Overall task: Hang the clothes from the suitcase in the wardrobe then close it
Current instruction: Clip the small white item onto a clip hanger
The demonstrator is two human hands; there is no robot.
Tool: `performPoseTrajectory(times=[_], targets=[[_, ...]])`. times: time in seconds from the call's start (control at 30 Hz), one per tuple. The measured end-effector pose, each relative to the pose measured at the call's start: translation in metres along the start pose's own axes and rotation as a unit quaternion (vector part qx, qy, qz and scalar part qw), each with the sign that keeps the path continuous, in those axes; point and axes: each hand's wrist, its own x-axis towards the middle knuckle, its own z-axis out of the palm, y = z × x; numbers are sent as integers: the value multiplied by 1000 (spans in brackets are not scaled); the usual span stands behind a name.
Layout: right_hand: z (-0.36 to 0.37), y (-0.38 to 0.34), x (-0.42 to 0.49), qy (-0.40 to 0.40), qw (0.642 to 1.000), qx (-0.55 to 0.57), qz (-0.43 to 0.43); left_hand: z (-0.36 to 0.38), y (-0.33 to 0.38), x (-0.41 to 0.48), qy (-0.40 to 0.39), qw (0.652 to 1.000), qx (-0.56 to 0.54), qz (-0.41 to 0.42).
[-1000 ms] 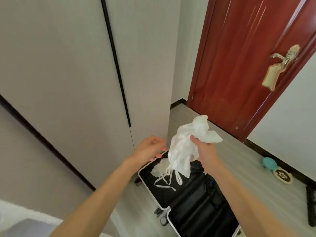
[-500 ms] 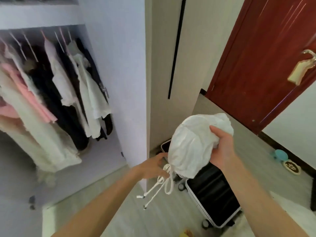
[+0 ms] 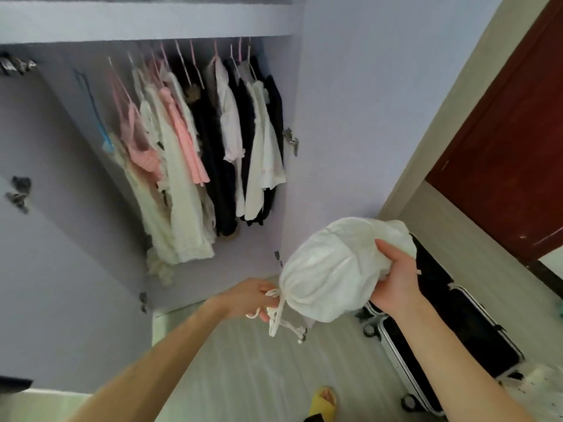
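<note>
Swung round in the last 1 second from the closed panels and the floor to face the open wardrobe [image 3: 335, 117] head-on, with its hanging clothes [image 3: 213, 147] in full view. Lifted clear of the suitcase [image 3: 457, 330] and carried across: a bunched white garment [image 3: 329, 269], now held in the air in front of the wardrobe's lower right corner. Gripped at its upper end by the right hand [image 3: 396, 278], fingers curled round the fabric, thumb on top. Gathered below by the left hand [image 3: 246, 300], fingers loosely curled around the trailing white ties [image 3: 283, 322].

Likely meaning for the task: pick-up finished, hanging not yet begun. No hanger on the garment; possibly a free blue hanger [image 3: 94, 117] at the left of the row.

Underfoot, pale wood-grain floor [image 3: 243, 376]. To the right, the open black-lined suitcase on wheels, partly behind the right forearm. Beyond it, a dark red door [image 3: 502, 147]. At the bottom edge, 1 yellow slipper [image 3: 324, 397].
</note>
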Motion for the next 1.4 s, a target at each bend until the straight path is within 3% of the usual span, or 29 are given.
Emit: performPoseTrajectory(times=[0.07, 0.13, 0.23, 0.3, 0.5, 0.77, 0.93, 1.1, 1.4], targets=[[8, 18, 11, 12, 998, -45, 31, -18, -18, -22, 20, 999, -33, -24], [12, 35, 26, 41, 983, -167, 68, -32, -28, -36, 49, 995, -80, -37], [27, 64, 37, 43, 914, -393, 92, -47, -37, -52, 92, 986, -133, -25], [45, 77, 34, 3, 877, -472, 90, -51, -39, -55, 116, 985, -126, -17], [90, 108, 16, -162, 804, -559, 123, -39, -40, -54, 202, 973, -106, -24], [109, 129, 25, -180, 767, -614, 47, -43, -43, -57, 250, 965, -78, -25], [107, 126, 33, -169, 791, -587, 14, -44, -50, -64, 229, 971, -46, -49], [103, 114, 38, -146, 840, -522, -15, -40, -54, -62, 161, 984, -3, -81], [90, 103, 42, -125, 873, -471, -21, -36, -42, -46, 256, 964, 56, -38]])
